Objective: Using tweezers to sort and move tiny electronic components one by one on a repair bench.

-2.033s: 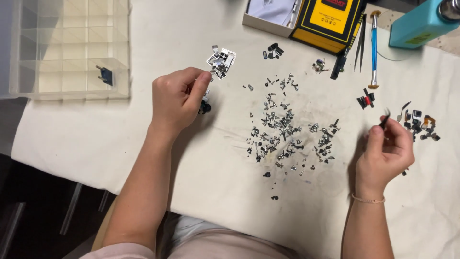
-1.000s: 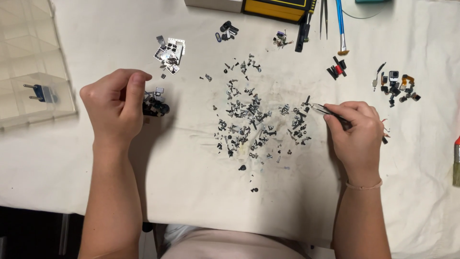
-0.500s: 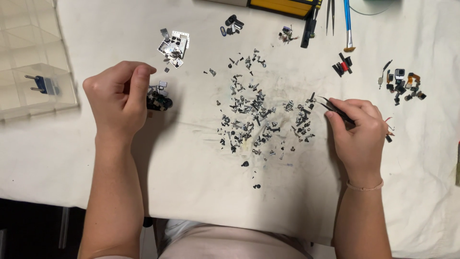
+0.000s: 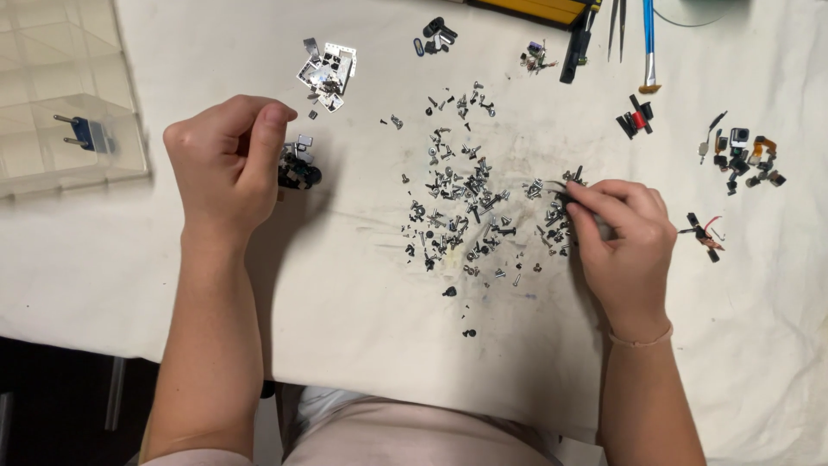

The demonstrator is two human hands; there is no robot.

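Right hand [image 4: 623, 237] sits at the right fringe of the scattered pile of small screws [image 4: 470, 203] in the middle of the white cloth [image 4: 345, 302], fingers pinched narrow around a pair of tweezers [image 4: 561, 187] whose tips poke into the outermost screws. Left hand [image 4: 226, 164] is curled loosely, thumb against forefinger, just left of a small dark cluster of parts [image 4: 297, 170]; whether it pinches anything, I cannot tell. Toward the far edge lies a heap of silvery metal brackets [image 4: 326, 69], and at the far left corner a clear plastic compartment box [image 4: 60, 95] holds a blue two-pin piece [image 4: 84, 134]. A yellow-and-black case [image 4: 543, 9] peeks in at the far edge, beside a blue-handled brush [image 4: 649, 43]. Near the right edge, a black-and-red clump [image 4: 636, 119] and a group of tiny camera parts [image 4: 742, 160]. Compared with half a second ago, the tweezers have edged further into the pile, while the left hand has hardly shifted.
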